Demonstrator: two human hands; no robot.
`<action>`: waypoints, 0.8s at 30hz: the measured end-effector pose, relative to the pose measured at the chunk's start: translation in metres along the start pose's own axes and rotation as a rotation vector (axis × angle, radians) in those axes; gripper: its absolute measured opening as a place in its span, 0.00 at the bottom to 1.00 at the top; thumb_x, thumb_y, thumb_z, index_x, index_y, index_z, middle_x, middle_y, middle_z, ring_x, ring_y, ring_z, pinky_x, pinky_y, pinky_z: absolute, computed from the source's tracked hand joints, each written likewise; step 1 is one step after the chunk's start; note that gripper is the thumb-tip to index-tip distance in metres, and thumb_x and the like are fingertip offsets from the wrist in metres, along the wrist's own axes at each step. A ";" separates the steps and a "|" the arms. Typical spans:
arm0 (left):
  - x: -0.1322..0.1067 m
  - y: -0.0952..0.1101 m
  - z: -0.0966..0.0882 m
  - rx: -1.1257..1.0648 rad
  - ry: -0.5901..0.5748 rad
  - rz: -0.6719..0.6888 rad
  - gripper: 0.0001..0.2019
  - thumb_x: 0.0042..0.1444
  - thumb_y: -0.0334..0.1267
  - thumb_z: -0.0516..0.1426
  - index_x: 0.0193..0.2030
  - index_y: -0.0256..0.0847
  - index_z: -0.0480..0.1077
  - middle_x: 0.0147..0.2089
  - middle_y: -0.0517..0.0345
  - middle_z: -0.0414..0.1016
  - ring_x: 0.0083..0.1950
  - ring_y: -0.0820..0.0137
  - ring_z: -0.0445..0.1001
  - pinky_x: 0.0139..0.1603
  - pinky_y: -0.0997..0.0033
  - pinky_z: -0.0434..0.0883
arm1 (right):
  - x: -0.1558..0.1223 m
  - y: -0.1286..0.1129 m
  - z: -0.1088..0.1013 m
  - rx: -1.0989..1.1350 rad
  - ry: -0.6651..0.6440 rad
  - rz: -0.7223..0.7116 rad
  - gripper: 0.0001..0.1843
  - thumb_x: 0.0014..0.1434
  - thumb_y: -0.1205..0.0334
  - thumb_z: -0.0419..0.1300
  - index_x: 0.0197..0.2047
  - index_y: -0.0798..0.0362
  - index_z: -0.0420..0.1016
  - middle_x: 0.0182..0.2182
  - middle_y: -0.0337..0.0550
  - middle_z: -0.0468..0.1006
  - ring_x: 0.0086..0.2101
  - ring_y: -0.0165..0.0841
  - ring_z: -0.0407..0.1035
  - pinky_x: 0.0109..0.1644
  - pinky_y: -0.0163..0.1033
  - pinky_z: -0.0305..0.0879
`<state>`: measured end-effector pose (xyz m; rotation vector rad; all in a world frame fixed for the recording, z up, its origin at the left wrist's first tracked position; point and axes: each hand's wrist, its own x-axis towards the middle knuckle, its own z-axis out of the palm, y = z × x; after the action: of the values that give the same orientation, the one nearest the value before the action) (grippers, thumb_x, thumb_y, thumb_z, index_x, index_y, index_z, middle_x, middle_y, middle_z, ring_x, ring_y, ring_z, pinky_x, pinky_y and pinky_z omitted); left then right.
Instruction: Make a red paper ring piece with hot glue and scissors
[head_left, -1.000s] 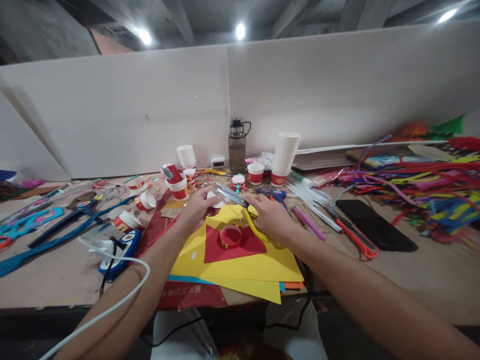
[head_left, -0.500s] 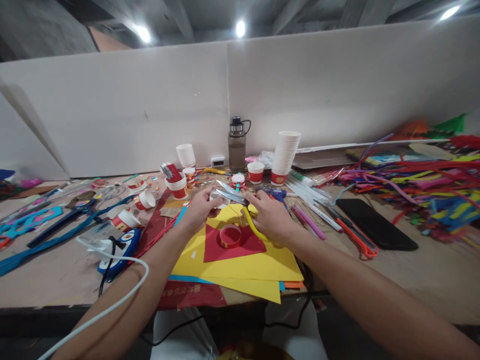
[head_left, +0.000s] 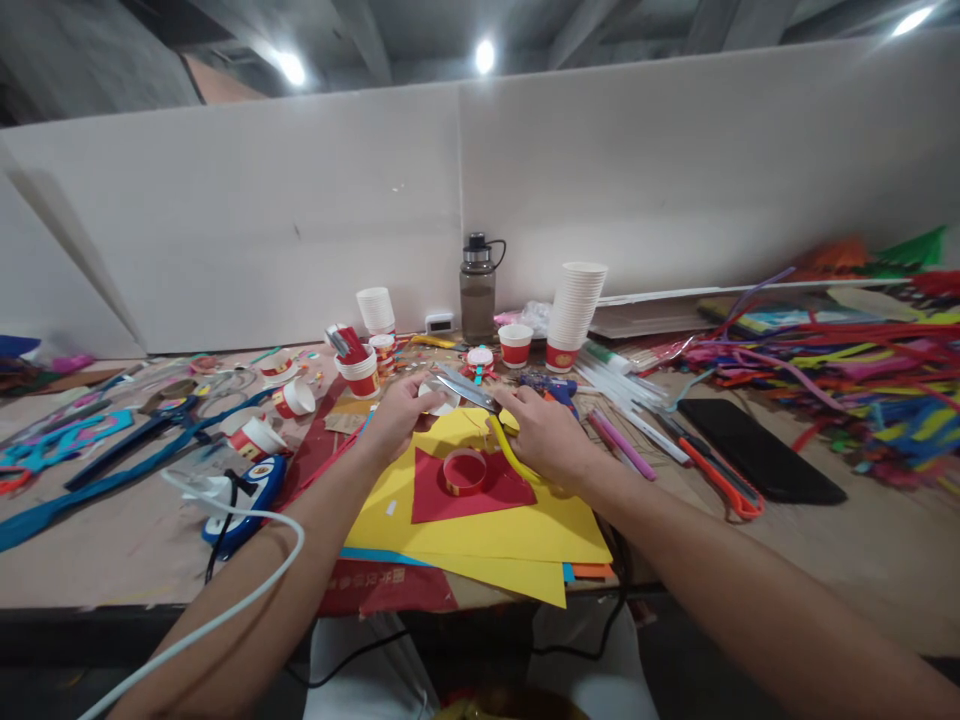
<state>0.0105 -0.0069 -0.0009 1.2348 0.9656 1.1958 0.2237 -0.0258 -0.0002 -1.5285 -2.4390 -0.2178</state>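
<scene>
My left hand (head_left: 403, 412) pinches a small white paper piece (head_left: 444, 399), roundish in outline, over the yellow sheets. Scissors (head_left: 466, 388) with yellow handles are in my right hand (head_left: 538, 428); their blades point left, against the white piece. How far the blades bite into it is hard to make out. Below both hands, a ring cut from a red paper cup (head_left: 465, 488) stands on a red paper sheet (head_left: 427, 510). That sheet lies on several yellow paper sheets (head_left: 480, 540).
Paper cups, including a tall stack (head_left: 576, 310), stand at the back near a water bottle (head_left: 478, 300). On the right lie a phone (head_left: 757, 450), an orange cutter (head_left: 724, 480) and colourful pipe cleaners (head_left: 847, 370). A blue power strip (head_left: 251, 510) and white cable lie left.
The scissor blades have drawn closer together at the white piece. Both hands stay in nearly the same place, and the whole view has shifted slightly.
</scene>
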 end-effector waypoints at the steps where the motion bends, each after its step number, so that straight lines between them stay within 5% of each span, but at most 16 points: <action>1: 0.000 0.001 0.001 0.003 0.008 0.004 0.13 0.43 0.38 0.64 0.35 0.37 0.69 0.25 0.64 0.67 0.19 0.83 0.56 0.17 0.83 0.50 | 0.000 0.000 0.000 0.008 -0.003 0.000 0.26 0.63 0.55 0.51 0.63 0.49 0.61 0.50 0.53 0.73 0.38 0.40 0.73 0.36 0.38 0.61; 6: -0.001 0.002 0.003 0.009 0.036 0.035 0.12 0.46 0.39 0.63 0.35 0.37 0.67 0.26 0.63 0.70 0.19 0.82 0.61 0.17 0.83 0.53 | 0.001 0.002 0.004 0.041 0.026 -0.029 0.25 0.63 0.56 0.50 0.63 0.50 0.62 0.52 0.52 0.73 0.40 0.41 0.73 0.40 0.40 0.64; 12: 0.000 -0.001 0.006 -0.075 0.042 0.038 0.15 0.45 0.41 0.63 0.37 0.37 0.65 0.31 0.58 0.74 0.28 0.71 0.76 0.22 0.77 0.67 | 0.001 0.002 0.004 0.066 0.030 -0.057 0.26 0.63 0.58 0.51 0.64 0.50 0.61 0.54 0.51 0.72 0.44 0.41 0.72 0.43 0.40 0.64; 24: 0.000 -0.004 0.008 -0.015 -0.028 0.012 0.12 0.47 0.38 0.61 0.37 0.35 0.68 0.33 0.53 0.76 0.28 0.71 0.76 0.20 0.78 0.61 | 0.001 -0.001 0.002 -0.056 0.016 -0.013 0.25 0.61 0.56 0.52 0.62 0.49 0.62 0.49 0.52 0.72 0.37 0.40 0.73 0.33 0.38 0.60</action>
<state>0.0185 -0.0083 -0.0040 1.2441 0.9281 1.1901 0.2218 -0.0251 -0.0015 -1.5279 -2.4512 -0.3018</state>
